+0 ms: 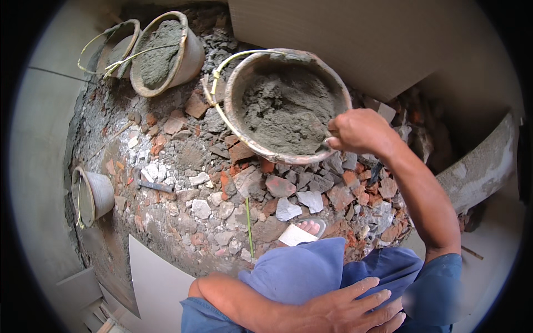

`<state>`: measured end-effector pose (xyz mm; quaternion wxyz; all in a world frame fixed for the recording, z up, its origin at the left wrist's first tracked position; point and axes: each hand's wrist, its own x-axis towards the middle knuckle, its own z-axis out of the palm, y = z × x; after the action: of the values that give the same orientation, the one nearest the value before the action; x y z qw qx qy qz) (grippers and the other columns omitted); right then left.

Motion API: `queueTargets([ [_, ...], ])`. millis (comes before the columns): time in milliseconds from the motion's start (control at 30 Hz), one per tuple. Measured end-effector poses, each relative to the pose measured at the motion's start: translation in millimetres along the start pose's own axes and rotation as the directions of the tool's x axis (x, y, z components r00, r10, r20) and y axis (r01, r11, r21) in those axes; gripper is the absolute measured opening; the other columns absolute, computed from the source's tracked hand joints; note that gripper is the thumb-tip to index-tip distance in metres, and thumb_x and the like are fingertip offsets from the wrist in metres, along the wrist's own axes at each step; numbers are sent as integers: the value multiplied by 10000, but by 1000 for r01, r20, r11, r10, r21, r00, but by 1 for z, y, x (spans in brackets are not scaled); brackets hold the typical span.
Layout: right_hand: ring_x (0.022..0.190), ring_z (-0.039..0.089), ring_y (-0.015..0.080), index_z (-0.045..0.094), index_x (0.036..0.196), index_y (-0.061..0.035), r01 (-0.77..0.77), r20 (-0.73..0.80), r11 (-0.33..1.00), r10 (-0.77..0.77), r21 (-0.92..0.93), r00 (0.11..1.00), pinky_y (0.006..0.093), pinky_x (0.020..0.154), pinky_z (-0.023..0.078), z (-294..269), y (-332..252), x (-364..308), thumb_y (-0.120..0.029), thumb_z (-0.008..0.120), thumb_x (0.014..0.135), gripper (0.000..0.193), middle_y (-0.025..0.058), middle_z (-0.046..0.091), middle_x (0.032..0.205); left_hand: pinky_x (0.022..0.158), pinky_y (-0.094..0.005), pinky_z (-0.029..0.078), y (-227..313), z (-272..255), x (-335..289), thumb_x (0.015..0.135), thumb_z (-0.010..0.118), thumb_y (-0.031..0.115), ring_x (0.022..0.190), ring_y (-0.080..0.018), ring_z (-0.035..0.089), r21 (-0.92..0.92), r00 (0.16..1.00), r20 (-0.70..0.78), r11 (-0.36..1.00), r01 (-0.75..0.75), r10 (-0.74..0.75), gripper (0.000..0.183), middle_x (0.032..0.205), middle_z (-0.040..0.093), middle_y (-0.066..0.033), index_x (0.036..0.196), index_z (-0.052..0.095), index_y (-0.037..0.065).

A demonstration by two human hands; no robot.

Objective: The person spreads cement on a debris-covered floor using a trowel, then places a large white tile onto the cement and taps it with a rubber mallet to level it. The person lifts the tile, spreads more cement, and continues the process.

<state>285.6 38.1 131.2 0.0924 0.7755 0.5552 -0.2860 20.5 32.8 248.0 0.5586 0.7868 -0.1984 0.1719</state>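
Observation:
A big round bucket (237, 125) of wet grey mortar (288, 111) stands in front of me, its yellowish handle hanging over the left side. At the bucket's right rim, my right hand (358, 132) is closed round a trowel-like tool; the fist and mortar hide most of it. My left hand (350, 308) lies across my lap by the right knee, fingers spread, with nothing in it.
Two more buckets, one heaped with mortar (161, 53), lean at the far left. A smaller bucket (100, 194) lies tipped at left. Near it is a hammer-like tool (157, 186). Broken brick rubble (283, 186) covers the ground; a tile (155, 277) lies front left.

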Motion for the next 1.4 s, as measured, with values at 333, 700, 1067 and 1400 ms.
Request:
queueTargets([
  [333, 687, 620, 347, 673, 828, 0, 257, -371, 765, -25, 590, 928, 480, 640, 479, 81, 76, -103, -439, 584, 824, 448, 194, 655, 762, 960, -485, 404, -10, 1, 37, 866, 621, 344, 1053, -310, 601, 1, 833, 552, 999, 35, -30, 425, 1240, 599, -145, 1160, 587, 39],
  [700, 819, 667, 341, 685, 1047, -101, -90, 22, 14, 922, 996, 386, 445, 723, 517, 308, -9, -420, -405, 635, 825, 381, 166, 694, 912, 922, -406, 450, -34, 113, 105, 998, 472, 246, 1065, -339, 577, 164, 563, 805, 982, 96, -190, 403, 1223, 589, -211, 1252, 550, -57],
  [1067, 865, 681, 308, 686, 1088, -97, -166, 510, -744, 584, 647, -632, 387, 793, 523, 516, -123, -647, -406, 664, 796, 426, 157, 704, 919, 953, -366, 433, -37, 201, 119, 1009, 451, 237, 1092, -277, 565, 471, 498, 679, 840, 268, -539, 406, 1205, 596, -175, 1277, 536, -56],
  [1400, 938, 636, 401, 607, 1065, -31, -168, 521, -877, 410, 450, -748, 497, 810, 495, 620, -111, -716, -420, 530, 919, 422, 240, 650, 1003, 922, -352, 443, -47, 276, 129, 999, 466, 193, 1051, -258, 580, 653, 512, 517, 703, 282, -686, 347, 1128, 624, -172, 1239, 563, -39],
])
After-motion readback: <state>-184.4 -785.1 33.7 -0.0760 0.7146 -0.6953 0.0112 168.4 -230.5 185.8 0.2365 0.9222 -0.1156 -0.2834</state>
